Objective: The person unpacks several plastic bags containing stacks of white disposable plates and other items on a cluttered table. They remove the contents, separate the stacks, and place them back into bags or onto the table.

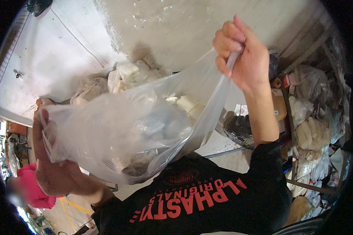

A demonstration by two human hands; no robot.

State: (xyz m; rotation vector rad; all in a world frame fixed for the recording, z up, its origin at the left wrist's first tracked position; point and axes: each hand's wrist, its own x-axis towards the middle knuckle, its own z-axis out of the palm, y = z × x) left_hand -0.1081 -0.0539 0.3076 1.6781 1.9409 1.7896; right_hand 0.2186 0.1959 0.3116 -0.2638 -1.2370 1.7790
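A large translucent plastic bag [94, 129] hangs stretched across the space before my chest. High on the right, my right hand [241, 55] is closed around one gathered end of it. My left hand [43, 121] grips the bag's opposite edge at the far left, its fingers partly hidden by the film and the angle. Pale, soft-looking shapes show blurrily through the plastic; whether they lie inside or behind it I cannot tell. Beyond the bag sits a heap of whitish wrapped pieces [131, 74].
A white surface [62, 51] spreads at the upper left. To the right, a metal rack [317, 188] holds bagged pale pieces [313, 133]; a cardboard box [278, 103] and a dark fan [239, 131] stand beside it. A person in red [37, 188] is at the lower left.
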